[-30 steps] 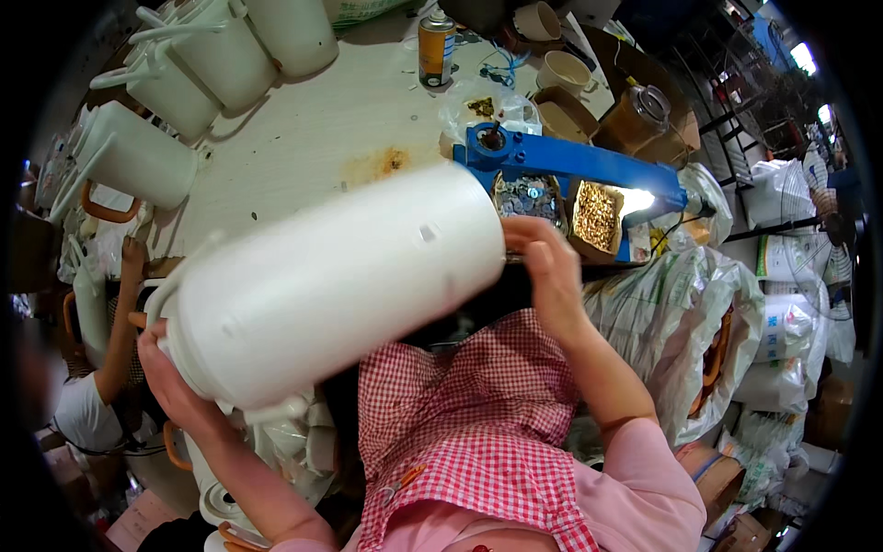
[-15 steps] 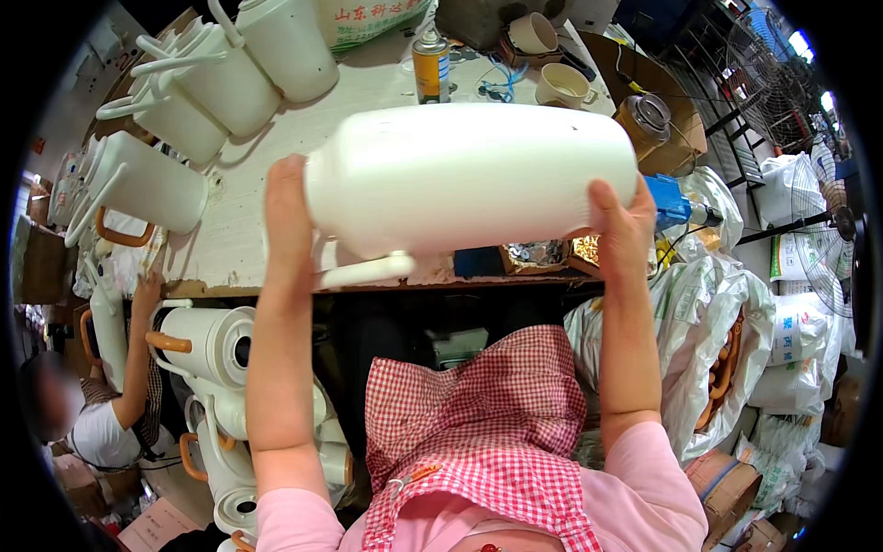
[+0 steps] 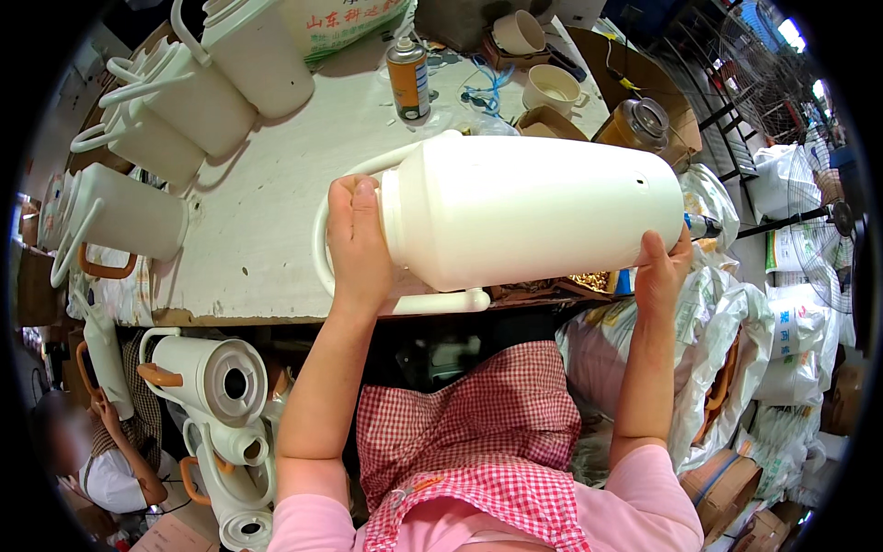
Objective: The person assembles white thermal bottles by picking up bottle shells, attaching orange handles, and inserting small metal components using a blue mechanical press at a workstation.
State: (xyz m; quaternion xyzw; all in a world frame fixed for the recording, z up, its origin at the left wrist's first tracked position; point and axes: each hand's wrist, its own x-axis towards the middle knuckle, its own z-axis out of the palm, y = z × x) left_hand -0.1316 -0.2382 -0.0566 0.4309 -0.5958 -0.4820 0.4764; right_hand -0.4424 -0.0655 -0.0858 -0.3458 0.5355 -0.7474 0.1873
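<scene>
A cream-white thermos jug (image 3: 543, 216) lies on its side in the air above the table's front edge, held in both hands. My left hand (image 3: 361, 241) is closed around its narrow neck. The jug's tubular loop handle (image 3: 322, 244) curves behind that hand, and one rounded end shows below the body. At the wide base, my right hand (image 3: 664, 269) grips from below and the side, with the thumb on the near wall. A small dark hole is visible in the body near the base.
Several similar white jugs (image 3: 225, 87) stand along the table's left side; others (image 3: 216, 382) are stacked below it. On the table (image 3: 244, 239) are a spray can (image 3: 407, 81) and a cup (image 3: 554, 87). White sacks (image 3: 708, 313) sit at right. A co-worker (image 3: 115, 460) is at far left.
Both hands have carried the jug to the right. It has turned, so the small hole and more of the loop handle now show. My left hand now wraps the neck.
</scene>
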